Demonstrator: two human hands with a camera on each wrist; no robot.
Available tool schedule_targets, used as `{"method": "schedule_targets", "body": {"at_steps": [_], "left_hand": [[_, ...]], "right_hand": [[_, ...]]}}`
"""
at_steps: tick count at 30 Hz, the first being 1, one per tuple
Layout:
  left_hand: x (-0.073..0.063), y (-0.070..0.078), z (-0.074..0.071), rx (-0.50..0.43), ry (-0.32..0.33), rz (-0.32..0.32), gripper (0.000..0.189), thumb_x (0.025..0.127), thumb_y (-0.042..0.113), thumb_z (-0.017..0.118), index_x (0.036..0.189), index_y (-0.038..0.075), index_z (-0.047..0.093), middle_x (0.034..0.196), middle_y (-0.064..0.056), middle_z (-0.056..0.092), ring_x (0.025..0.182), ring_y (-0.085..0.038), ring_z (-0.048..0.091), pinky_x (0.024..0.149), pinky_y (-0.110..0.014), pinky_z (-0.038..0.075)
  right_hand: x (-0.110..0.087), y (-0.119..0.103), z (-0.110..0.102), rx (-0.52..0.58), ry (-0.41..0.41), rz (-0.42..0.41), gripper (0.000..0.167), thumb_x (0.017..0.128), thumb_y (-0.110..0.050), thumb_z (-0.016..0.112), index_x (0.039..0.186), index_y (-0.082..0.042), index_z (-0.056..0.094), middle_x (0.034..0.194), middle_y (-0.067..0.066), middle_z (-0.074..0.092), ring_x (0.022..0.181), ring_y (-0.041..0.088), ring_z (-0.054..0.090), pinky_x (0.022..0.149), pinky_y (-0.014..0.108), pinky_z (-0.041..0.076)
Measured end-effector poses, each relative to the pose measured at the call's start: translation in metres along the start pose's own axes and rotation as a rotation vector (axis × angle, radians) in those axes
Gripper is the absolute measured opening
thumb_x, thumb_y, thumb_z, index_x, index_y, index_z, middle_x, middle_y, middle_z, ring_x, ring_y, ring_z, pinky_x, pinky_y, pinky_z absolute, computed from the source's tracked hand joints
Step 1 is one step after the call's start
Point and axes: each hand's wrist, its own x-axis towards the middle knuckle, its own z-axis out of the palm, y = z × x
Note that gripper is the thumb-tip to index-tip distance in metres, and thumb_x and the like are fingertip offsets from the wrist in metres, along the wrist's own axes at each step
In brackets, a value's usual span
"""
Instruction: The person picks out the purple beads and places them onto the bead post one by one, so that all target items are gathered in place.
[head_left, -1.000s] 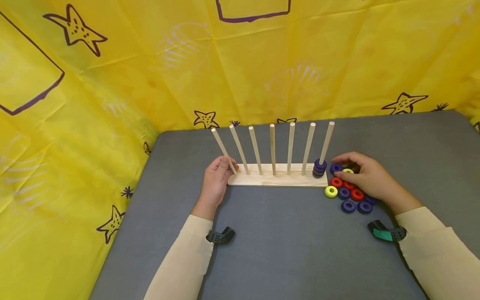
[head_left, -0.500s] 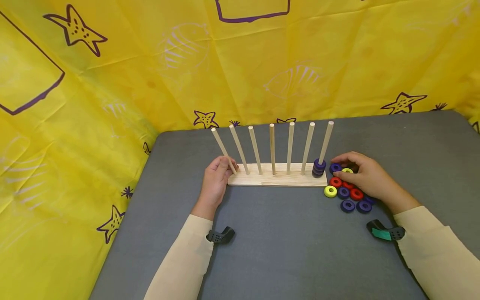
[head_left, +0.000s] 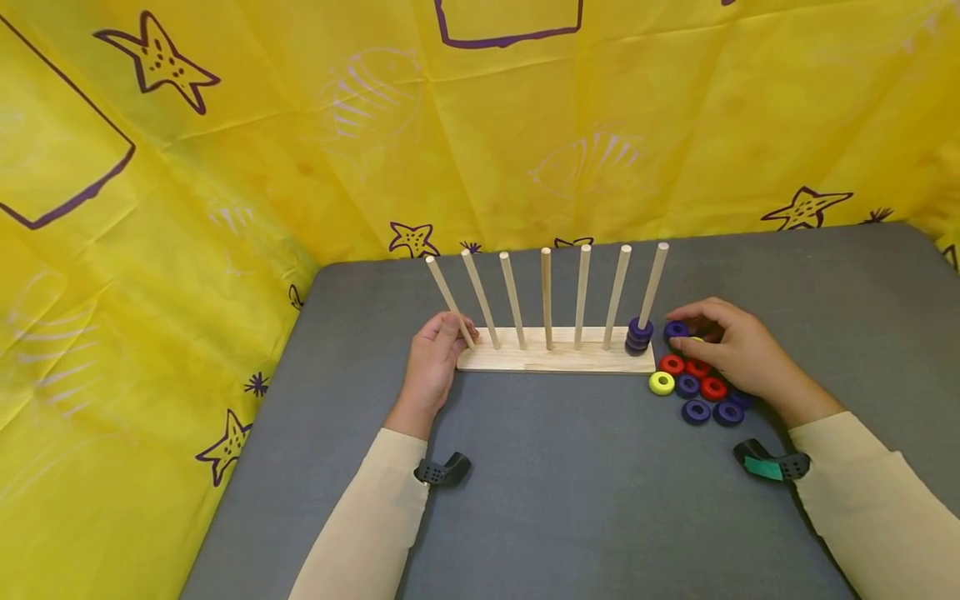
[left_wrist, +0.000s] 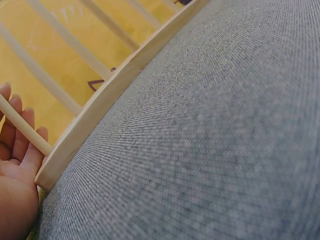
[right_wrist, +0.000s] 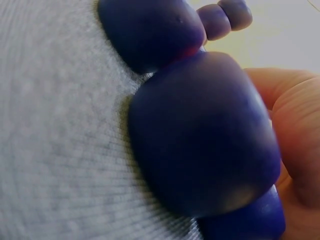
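Note:
A pale wooden pegboard [head_left: 555, 358] with several upright pegs lies on the grey table. My left hand [head_left: 437, 354] holds its left end, thumb beside the leftmost peg [head_left: 450, 300]. In the left wrist view the fingers [left_wrist: 22, 132] of this hand stand behind that peg. Dark purple rings [head_left: 638, 336] are stacked on the rightmost peg. To the right of the board, my right hand [head_left: 738, 346] pinches a purple ring [head_left: 677, 331] between thumb and fingers. Beneath and before this hand lie loose red rings [head_left: 713, 389], purple rings [head_left: 696, 412] and a yellow ring [head_left: 662, 383]; another yellow one is mostly hidden.
Close to the camera in the right wrist view, a large purple ring [right_wrist: 200, 135] covers much of the scene. A yellow cloth [head_left: 480, 150] with sea-animal drawings hangs behind and to the left of the table [head_left: 562, 500]. Each wrist carries a dark camera band [head_left: 442, 472].
My right hand has closed on the purple ring and shifted it slightly away and to the right. The left hand and the board stay in place.

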Motion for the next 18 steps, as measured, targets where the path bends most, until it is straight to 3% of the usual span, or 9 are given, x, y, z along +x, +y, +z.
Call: {"method": "schedule_targets", "body": {"at_steps": [8, 18], "left_hand": [[-0.0001, 0.0008, 0.0, 0.019, 0.006, -0.009, 0.037, 0.111, 0.035, 0.06, 0.102, 0.0, 0.069, 0.104, -0.012, 0.065, 0.102, -0.026, 0.065, 0.097, -0.036, 0.052], [-0.0008, 0.0015, 0.0004, 0.048, -0.001, -0.016, 0.042, 0.111, 0.039, 0.058, 0.103, -0.001, 0.067, 0.105, -0.011, 0.064, 0.103, -0.023, 0.065, 0.098, -0.035, 0.053]], "right_hand": [[-0.0008, -0.0042, -0.0013, -0.005, 0.051, -0.031, 0.031, 0.099, -0.006, 0.083, 0.128, -0.002, 0.074, 0.116, 0.014, 0.066, 0.096, 0.026, 0.059, 0.078, 0.009, 0.043], [-0.0023, -0.0093, -0.0017, 0.029, 0.109, -0.065, 0.031, 0.097, 0.001, 0.082, 0.126, 0.002, 0.073, 0.116, 0.016, 0.066, 0.091, 0.008, 0.058, 0.078, 0.007, 0.045]]}}
